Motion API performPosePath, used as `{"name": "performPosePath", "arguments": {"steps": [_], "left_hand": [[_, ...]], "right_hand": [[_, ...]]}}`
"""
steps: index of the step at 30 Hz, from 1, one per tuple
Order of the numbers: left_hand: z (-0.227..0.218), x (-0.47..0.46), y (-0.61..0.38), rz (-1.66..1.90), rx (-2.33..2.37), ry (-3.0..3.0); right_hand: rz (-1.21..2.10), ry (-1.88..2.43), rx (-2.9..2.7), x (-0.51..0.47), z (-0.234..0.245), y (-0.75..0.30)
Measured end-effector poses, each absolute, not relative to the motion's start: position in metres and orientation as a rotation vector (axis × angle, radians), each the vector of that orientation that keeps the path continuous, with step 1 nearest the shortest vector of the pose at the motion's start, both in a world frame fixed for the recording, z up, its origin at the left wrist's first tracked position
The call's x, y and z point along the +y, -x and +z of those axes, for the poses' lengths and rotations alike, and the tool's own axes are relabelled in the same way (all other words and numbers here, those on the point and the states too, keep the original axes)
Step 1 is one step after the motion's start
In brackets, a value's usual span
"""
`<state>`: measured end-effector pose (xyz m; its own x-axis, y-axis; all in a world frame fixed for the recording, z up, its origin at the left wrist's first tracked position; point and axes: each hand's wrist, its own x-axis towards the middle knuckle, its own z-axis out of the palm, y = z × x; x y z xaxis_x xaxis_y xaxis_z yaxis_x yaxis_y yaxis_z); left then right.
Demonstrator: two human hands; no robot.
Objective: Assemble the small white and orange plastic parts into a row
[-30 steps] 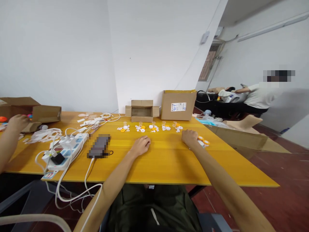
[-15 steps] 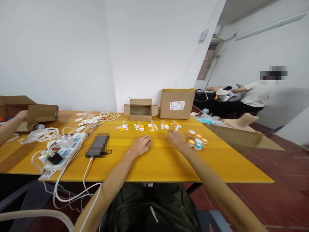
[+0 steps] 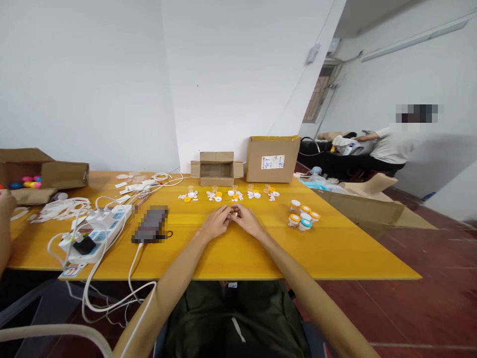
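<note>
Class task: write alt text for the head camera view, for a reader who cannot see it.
Both hands, left hand and right hand, meet over a small piece on a yellow table. Little white and orange parts lie in a row beyond; capped jars stand right.

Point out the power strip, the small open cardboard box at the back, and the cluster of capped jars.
power strip (image 3: 100, 229): head view, on its white top face.
small open cardboard box (image 3: 217, 172): head view, on its inner back wall.
capped jars (image 3: 304, 217): head view, on one jar's lid.
</note>
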<state>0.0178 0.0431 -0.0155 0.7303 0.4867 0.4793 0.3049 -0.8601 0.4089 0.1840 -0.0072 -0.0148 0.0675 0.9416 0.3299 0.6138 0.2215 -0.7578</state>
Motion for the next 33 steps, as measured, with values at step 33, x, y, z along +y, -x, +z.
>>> {"name": "performPosePath", "arguments": {"steps": [33], "left_hand": [[-0.02,0.057,-0.021,0.878,0.643,-2.027]], "right_hand": [[0.823,1.114,-1.361,-0.004,-0.03,-0.192]]}}
